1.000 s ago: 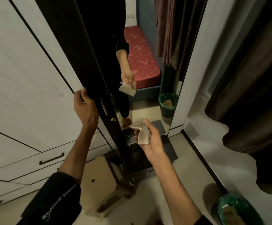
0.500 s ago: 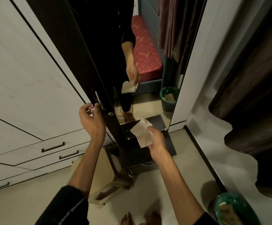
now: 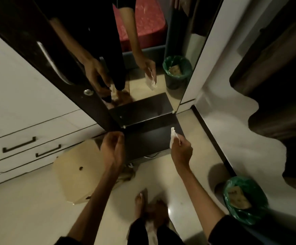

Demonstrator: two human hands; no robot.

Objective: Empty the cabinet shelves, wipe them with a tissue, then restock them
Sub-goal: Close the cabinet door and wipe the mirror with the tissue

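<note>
Right hand [image 3: 181,150] pinching crumpled white tissue [image 3: 172,137] between thumb and fingertips, apparently kept ready for wiping; left hand [image 3: 112,149], fingers loosely curled and holding nothing, beside lower edge of dark mirrored cabinet door [image 3: 143,110], probably to swing it.

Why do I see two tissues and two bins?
Head view: the mirror on the dark door doubles them; the real tissue is in the right hand, the real bin lower right. Lighting is dim, edges bowed by the wide lens.

Tiled floor [image 3: 182,177] (stool [image 3: 78,175], bin [image 3: 246,200])
</note>
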